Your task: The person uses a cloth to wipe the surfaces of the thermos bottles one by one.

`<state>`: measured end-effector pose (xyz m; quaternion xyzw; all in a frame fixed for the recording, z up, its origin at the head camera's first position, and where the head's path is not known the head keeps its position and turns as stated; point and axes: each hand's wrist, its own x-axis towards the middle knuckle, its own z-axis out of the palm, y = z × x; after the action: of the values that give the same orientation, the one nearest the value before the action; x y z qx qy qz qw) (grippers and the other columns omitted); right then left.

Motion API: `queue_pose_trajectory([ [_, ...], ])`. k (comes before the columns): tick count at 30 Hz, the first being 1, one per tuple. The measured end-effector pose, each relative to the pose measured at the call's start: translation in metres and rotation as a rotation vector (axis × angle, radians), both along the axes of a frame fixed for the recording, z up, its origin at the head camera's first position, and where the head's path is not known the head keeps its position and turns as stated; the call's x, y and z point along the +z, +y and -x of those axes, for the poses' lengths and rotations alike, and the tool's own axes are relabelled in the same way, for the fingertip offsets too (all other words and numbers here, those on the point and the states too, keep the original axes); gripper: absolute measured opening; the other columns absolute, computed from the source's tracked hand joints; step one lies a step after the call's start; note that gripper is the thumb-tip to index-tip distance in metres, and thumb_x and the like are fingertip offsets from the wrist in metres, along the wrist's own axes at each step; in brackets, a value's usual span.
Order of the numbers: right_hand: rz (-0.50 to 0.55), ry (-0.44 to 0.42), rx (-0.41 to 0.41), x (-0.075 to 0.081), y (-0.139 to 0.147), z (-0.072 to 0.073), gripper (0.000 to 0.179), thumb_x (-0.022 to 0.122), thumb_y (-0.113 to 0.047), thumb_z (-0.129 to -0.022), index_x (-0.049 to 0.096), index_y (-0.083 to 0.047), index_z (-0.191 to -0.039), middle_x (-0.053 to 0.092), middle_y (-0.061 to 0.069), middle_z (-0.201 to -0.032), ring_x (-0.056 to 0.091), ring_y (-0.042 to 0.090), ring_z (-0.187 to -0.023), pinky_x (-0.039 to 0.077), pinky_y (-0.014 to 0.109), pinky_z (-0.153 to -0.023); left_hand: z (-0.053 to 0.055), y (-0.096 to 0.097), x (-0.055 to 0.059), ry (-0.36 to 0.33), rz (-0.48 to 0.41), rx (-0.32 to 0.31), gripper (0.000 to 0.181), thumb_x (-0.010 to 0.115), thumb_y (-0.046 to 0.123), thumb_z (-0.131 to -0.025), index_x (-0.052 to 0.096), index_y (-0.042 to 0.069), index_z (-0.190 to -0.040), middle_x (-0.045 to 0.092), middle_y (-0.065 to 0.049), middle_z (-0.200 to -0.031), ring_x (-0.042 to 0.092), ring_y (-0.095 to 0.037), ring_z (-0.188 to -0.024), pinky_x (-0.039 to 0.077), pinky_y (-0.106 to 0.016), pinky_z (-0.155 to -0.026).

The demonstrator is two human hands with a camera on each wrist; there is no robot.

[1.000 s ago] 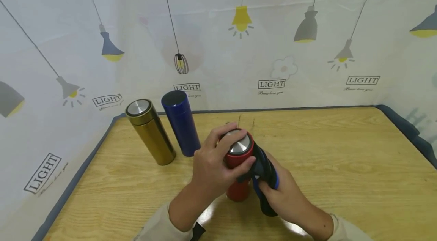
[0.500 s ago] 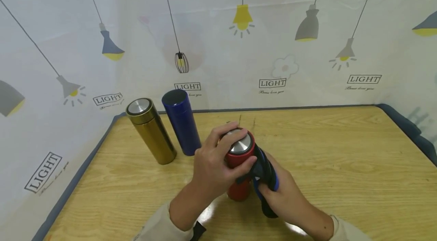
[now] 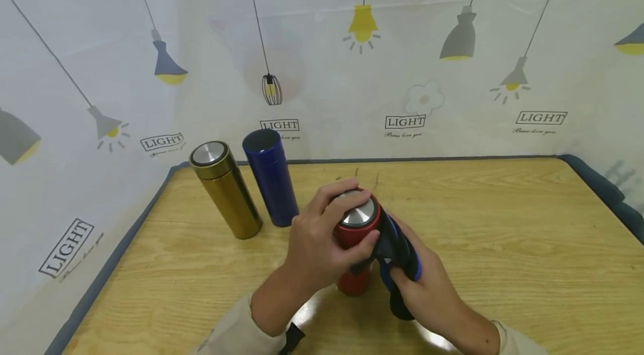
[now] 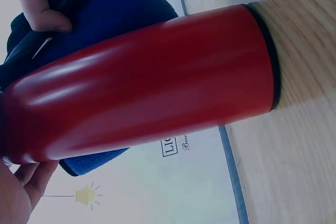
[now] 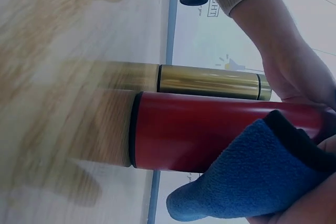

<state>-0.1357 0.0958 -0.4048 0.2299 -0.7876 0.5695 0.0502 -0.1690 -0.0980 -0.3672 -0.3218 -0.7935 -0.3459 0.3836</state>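
Observation:
A red thermos flask [image 3: 352,236] with a silver-topped lid stands upright on the table. My left hand [image 3: 317,240] grips it round the top, some fingers lying over the lid and the thumb on the near side. At the flask's right side, my right hand [image 3: 432,288] holds a bunched blue cloth with black edging [image 5: 247,177]. In the right wrist view the cloth lies against the upper part of the red body. The left wrist view shows the flask's smooth side [image 4: 157,77] and black base, with the cloth [image 4: 121,14] behind it.
To the left stand a gold thermos flask [image 3: 228,198] and a dark blue one [image 3: 274,181], both upright. Behind the wooden table [image 3: 503,221] hangs a pale sheet [image 3: 322,58] printed with lamps. Dark edging [image 3: 115,243] borders the tabletop.
The head view has shifted slightly, so the flasks appear a little further right. Both hands keep their hold, and the cloth's folds at the red flask have moved only slightly.

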Motion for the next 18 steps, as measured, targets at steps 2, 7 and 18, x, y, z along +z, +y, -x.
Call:
queue_pose_trajectory([
  [2, 0.006, -0.003, 0.004, 0.0008, 0.0004, -0.0001, 0.090, 0.051, 0.020, -0.080, 0.035, -0.028, -0.154, 0.051, 0.011, -0.150, 0.056, 0.007, -0.124, 0.049, 0.021, -0.097, 0.0001, 0.0000, 0.0006, 0.001, -0.003, -0.008, 0.045, 0.063, 0.046, -0.093, 0.064, 0.014, -0.125, 0.062, -0.010, -0.128, 0.071, -0.022, -0.106, 0.062, -0.029, -0.078],
  [7, 0.007, 0.005, 0.005, -0.0014, 0.0000, 0.0007, 0.094, 0.051, 0.022, -0.077, 0.034, -0.028, -0.155, 0.050, 0.011, -0.150, 0.054, 0.008, -0.127, 0.046, 0.017, -0.100, 0.0010, 0.0004, 0.0011, 0.006, -0.013, -0.015, 0.046, 0.063, 0.047, -0.093, 0.064, 0.013, -0.125, 0.063, -0.010, -0.128, 0.071, -0.022, -0.106, 0.062, -0.029, -0.078],
  [18, -0.023, -0.013, 0.039, -0.0059, -0.0024, 0.0006, 0.099, 0.053, 0.018, -0.082, 0.020, -0.033, -0.159, 0.039, 0.008, -0.158, 0.050, 0.013, -0.133, 0.044, 0.018, -0.103, 0.0020, 0.0001, 0.0000, 0.014, -0.012, -0.021, 0.047, 0.063, 0.047, -0.093, 0.064, 0.013, -0.125, 0.063, -0.011, -0.127, 0.071, -0.023, -0.107, 0.061, -0.029, -0.079],
])
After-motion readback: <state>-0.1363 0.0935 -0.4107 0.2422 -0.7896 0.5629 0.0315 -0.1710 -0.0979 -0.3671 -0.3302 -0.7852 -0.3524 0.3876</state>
